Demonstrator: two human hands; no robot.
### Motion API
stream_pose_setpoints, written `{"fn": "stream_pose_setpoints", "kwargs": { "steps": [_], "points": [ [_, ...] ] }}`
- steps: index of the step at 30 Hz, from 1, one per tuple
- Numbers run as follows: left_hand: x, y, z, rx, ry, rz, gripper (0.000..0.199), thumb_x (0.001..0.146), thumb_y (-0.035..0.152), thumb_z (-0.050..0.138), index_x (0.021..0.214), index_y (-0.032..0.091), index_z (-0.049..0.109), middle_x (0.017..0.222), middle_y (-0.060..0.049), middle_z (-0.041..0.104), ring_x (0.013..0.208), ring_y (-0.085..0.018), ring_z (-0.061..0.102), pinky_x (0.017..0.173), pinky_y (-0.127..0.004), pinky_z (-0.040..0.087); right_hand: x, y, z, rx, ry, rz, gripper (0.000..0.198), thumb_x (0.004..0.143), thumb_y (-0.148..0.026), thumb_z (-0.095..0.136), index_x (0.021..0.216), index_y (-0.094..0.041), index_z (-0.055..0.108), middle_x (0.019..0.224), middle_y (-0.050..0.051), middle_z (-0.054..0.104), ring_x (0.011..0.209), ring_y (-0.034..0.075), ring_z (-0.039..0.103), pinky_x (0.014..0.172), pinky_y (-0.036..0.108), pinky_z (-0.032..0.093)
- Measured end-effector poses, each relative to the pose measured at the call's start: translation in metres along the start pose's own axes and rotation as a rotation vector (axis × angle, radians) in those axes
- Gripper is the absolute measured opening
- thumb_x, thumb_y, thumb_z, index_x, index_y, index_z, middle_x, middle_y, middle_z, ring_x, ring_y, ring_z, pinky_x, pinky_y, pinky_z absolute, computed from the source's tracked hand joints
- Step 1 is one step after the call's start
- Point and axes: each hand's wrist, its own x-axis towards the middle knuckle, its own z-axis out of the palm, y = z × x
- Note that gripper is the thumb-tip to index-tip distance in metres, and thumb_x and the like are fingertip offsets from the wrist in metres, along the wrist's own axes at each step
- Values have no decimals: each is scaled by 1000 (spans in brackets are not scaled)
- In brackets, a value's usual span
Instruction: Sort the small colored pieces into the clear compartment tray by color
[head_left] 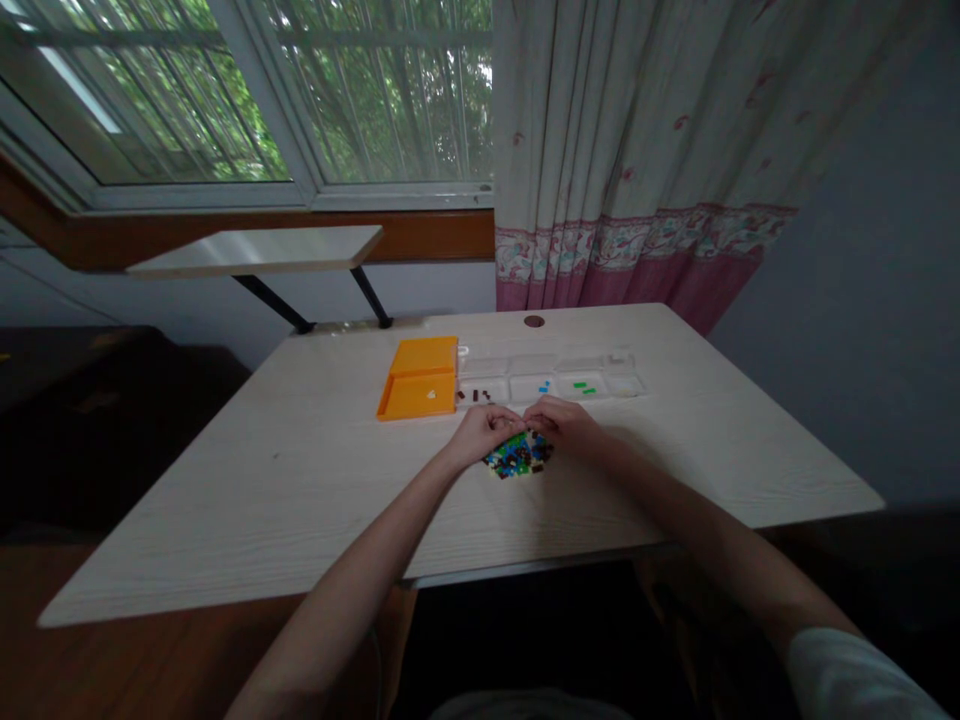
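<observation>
A patch of small building bricks (517, 455) in green, blue, dark brown and pale yellow lies on the table in front of me; I cannot tell whether they are loose or joined. At its far left edge my left hand (486, 432) is closed, thumb and fingertips drawn together. Over the far right edge my right hand (566, 425) is closed too, its fingertips almost meeting those of the left. Whatever the fingertips pinch is too small to make out. Just beyond the hands is a clear compartment tray (531, 388) with a few brown, blue and green bricks.
Left of the clear tray sits an orange tray (422, 393) with a small pale piece in it. A raised white shelf (262, 250) stands at the table's back left. The wooden table (300, 480) has a round dark hole (534, 321) near its back edge, by the curtain (592, 200).
</observation>
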Motion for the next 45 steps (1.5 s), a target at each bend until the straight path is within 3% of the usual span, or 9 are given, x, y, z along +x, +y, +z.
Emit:
{"fn": "stream_pose_setpoints", "kwargs": {
  "steps": [4,7,9,13,21,30,36,41,45],
  "points": [
    [1,-1,0,-56,30,-7,38,69,43,61,83,8,66,44,8,31,41,-3,23,41,-17,16,1,0,2,25,53,56,21,85,-34,47,93,-19,60,75,3,58,62,11,50,61,22,41],
    [1,-2,-1,-43,97,10,37,70,41,61,88,9,65,43,9,30,40,-4,22,40,-17,17,1,3,7,48,136,181,26,81,-35,53,100,-19,59,71,1,57,56,9,46,56,20,39],
    [0,-2,-2,18,146,44,35,72,40,59,88,10,65,43,9,32,40,-4,24,40,-16,19,2,4,10,58,156,271,22,79,-34,55,94,-19,61,67,-1,56,51,8,43,53,19,37],
    [-3,-3,-3,210,201,150,26,74,34,57,88,13,65,46,7,38,43,-5,32,44,-16,26,3,4,11,102,91,333,15,76,-30,57,79,-18,65,61,-2,55,49,7,41,50,19,34],
    [-6,0,-4,530,172,269,20,77,26,54,91,17,65,50,5,49,46,-6,42,49,-16,31,4,-1,10,229,-9,425,20,73,-33,57,77,-15,64,52,-5,46,45,6,36,44,17,29],
    [-7,2,-5,561,156,314,21,79,27,53,95,18,63,52,5,51,47,-6,45,51,-17,32,4,-2,11,325,-15,457,19,72,-32,57,79,-15,62,52,-5,47,44,6,38,43,17,29],
    [-5,2,-18,572,203,220,26,82,30,49,101,18,60,54,4,54,50,-8,48,53,-17,34,5,7,11,335,192,533,20,69,-32,58,77,-15,63,54,-3,49,46,6,39,43,18,32],
    [-5,-1,-32,749,32,130,21,80,29,48,90,20,65,69,-1,65,61,-12,57,57,-20,37,7,13,1,368,379,556,26,69,-39,59,78,-14,62,52,-4,45,43,5,33,40,18,28],
    [-6,-3,-34,763,-62,137,23,80,27,47,94,21,65,84,-3,68,74,-14,61,64,-21,41,10,13,-3,413,479,577,31,66,-44,59,75,-14,60,52,-4,45,44,5,32,39,19,28]
  ]
}}
